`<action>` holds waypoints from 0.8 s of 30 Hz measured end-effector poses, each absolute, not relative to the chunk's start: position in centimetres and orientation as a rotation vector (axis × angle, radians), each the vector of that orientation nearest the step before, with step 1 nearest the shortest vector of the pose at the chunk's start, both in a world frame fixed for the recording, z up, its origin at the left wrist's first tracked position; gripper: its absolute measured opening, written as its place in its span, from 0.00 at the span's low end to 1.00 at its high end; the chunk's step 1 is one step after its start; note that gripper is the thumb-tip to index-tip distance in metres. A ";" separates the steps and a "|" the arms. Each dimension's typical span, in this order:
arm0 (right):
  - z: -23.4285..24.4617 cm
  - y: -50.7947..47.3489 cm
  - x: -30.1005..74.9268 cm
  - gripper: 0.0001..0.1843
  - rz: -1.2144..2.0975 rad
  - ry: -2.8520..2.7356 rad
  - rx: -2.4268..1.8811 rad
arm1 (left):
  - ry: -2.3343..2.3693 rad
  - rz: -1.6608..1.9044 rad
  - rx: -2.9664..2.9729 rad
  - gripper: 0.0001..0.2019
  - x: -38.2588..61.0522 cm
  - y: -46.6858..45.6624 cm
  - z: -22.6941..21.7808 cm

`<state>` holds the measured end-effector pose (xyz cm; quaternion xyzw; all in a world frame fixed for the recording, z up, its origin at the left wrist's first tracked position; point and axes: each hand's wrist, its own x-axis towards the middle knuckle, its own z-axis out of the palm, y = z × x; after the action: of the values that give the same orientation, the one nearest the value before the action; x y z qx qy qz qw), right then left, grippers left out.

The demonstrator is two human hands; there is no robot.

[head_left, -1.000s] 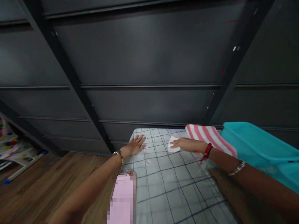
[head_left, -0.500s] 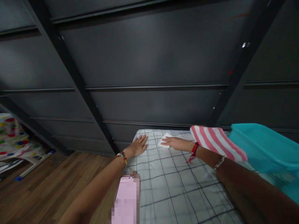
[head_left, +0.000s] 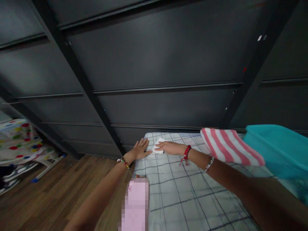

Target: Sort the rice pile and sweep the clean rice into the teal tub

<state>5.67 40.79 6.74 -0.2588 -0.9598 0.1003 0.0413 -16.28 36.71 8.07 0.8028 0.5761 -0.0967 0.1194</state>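
Observation:
My right hand (head_left: pixel 169 147) lies palm down on a small folded white cloth (head_left: pixel 159 140), its fingers pressing the piece against the white sheet with dark grid lines (head_left: pixel 173 199). Whether the white piece is fabric or paper, I cannot tell. My left hand (head_left: pixel 139 150) rests flat and open at the sheet's left edge near the far corner, its thumb beside the cloth. A pink-screened phone (head_left: pixel 136 203), partly pixelated, lies along the left edge, nearer to me.
A pink and white striped towel (head_left: pixel 231 146) lies at the far right, against a turquoise plastic bin (head_left: pixel 276 150). Dark metal panels (head_left: pixel 156 109) rise behind the surface. Wooden floor (head_left: pixel 96 173) shows at left, with a dotted cover (head_left: pixel 21 141) over a white-legged stand.
My right hand has slid left with the white cloth, closer to my left hand. My left hand stays at the edge. The whole view has shifted slightly.

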 end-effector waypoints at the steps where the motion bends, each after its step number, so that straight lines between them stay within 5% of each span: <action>1: 6.9 41.1 6.1 0.36 0.311 -2.938 -0.790 | 1.677 -0.292 2.347 0.40 -16.4 36.6 8.2; 15: 7.7 38.5 7.8 0.36 0.441 -3.001 -0.599 | 1.579 -0.375 2.329 0.48 -17.4 37.1 9.3; 24: 8.8 37.6 9.1 0.37 0.532 -2.983 -0.626 | 1.468 -0.327 2.417 0.38 -14.0 37.4 8.0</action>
<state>9.06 37.62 8.76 -0.2022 -0.9638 0.1720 0.0239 -14.05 37.38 7.97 0.8398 0.5101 -0.1137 0.1469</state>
